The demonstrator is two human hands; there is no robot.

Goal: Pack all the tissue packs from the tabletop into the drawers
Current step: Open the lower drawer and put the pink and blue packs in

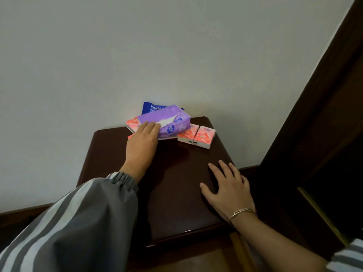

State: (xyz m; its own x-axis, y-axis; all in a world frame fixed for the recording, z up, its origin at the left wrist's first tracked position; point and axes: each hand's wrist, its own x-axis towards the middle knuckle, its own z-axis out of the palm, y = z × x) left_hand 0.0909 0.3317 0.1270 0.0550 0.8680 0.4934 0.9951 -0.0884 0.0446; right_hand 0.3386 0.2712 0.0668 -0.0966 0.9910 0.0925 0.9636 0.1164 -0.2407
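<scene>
A large purple tissue pack (172, 122) lies tilted on the far side of the dark wooden tabletop (172, 183), resting on pink packs. My left hand (142, 143) reaches it, fingers laid over its near left end and gripping that end. A pink pack (132, 122) shows behind the hand. Two small pink packs (204, 137) sit side by side to the right of the purple one. A blue pack (152, 107) leans on the wall behind. My right hand (228, 188) rests flat on the tabletop's right part, fingers spread. No drawer is in view.
A pale wall (176, 55) stands right behind the table. A dark wooden door frame (314, 124) rises at the right, close to the table's right edge. Dark skirting runs along the floor at the left.
</scene>
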